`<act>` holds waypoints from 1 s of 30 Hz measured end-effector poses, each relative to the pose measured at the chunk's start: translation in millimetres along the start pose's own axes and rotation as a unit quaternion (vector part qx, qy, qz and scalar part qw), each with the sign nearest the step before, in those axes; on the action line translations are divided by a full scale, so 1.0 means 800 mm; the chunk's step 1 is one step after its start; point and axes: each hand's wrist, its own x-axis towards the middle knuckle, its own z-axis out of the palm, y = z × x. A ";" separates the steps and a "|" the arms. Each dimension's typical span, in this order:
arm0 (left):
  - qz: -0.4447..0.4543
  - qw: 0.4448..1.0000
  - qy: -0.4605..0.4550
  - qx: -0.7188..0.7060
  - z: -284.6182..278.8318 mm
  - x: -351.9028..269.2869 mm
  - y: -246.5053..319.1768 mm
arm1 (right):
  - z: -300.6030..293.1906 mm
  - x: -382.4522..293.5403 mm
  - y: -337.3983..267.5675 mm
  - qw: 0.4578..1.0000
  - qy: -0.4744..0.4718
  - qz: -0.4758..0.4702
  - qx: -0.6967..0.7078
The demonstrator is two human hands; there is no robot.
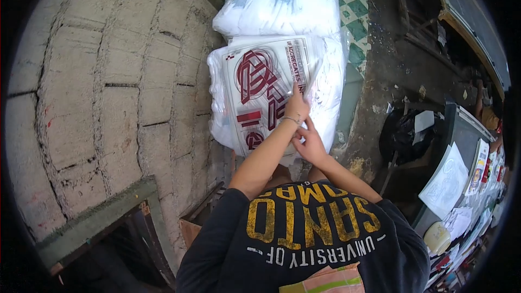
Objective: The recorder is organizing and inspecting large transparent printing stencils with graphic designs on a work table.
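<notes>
A stack of clear plastic sheets or bags with dark red printing (pixel 264 85) lies on a white plastic-wrapped bundle (pixel 331 110) before me. My left hand (pixel 298 108) rests over the right side of the printed plastic, its index finger stretched away from me. A thin bracelet circles that wrist. Just below it, my right hand (pixel 312 143) is at the near right edge of the plastic, thumb and fingers bent close to my left wrist. Whether either hand pinches a sheet is hard to see. The right edge of the top plastic looks raised.
Another white wrapped bundle (pixel 281 4) stands beyond. A concrete block wall (pixel 118 85) runs along the left, with a framed opening (pixel 101 219) low down. To the right, papers (pixel 444 181) and a round container (pixel 437 238) crowd a table; a black plastic bag (pixel 401 138) is beside it. Another person's arm (pixel 480 99) shows far right.
</notes>
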 end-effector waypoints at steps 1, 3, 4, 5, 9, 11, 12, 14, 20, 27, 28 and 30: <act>0.079 0.995 0.055 0.002 0.001 0.010 -0.044 | 0.011 -0.001 -0.005 0.998 -0.061 -0.003 -0.004; 0.150 0.986 0.035 -0.057 -0.024 -0.007 -0.056 | 0.013 0.009 -0.001 0.996 -0.052 -0.075 0.026; 0.148 0.986 0.011 -0.075 -0.044 -0.019 -0.050 | 0.014 0.017 0.003 0.986 -0.048 -0.154 0.050; 0.129 0.975 -0.064 -0.167 -0.066 -0.026 -0.056 | 0.019 0.022 0.012 0.982 -0.031 -0.125 0.134; 0.139 0.959 -0.110 -0.222 -0.157 -0.082 -0.048 | 0.013 0.055 0.002 0.970 0.094 -0.002 0.225; 0.103 0.960 -0.108 -0.236 -0.202 -0.113 -0.047 | 0.011 0.081 0.006 0.957 0.055 0.048 0.282; 0.094 0.962 -0.087 -0.243 -0.224 -0.130 -0.035 | 0.011 0.094 0.008 0.953 0.055 0.049 0.294; 0.082 0.966 -0.061 -0.239 -0.264 -0.158 -0.012 | 0.014 0.116 0.009 0.965 -0.022 0.015 0.262; 0.154 0.962 -0.014 -0.226 -0.366 -0.226 0.009 | 0.056 0.113 0.014 0.880 -0.214 0.264 0.333; 0.140 0.932 0.015 -0.333 -0.392 -0.240 -0.119 | 0.021 0.056 0.003 0.754 -0.157 0.264 0.581; 0.086 0.935 0.019 -0.343 -0.387 -0.231 -0.148 | 0.006 0.052 0.007 0.808 -0.063 0.271 0.519; 0.014 0.930 0.003 -0.368 -0.339 -0.168 -0.181 | -0.014 0.061 0.046 0.832 -0.010 0.179 0.526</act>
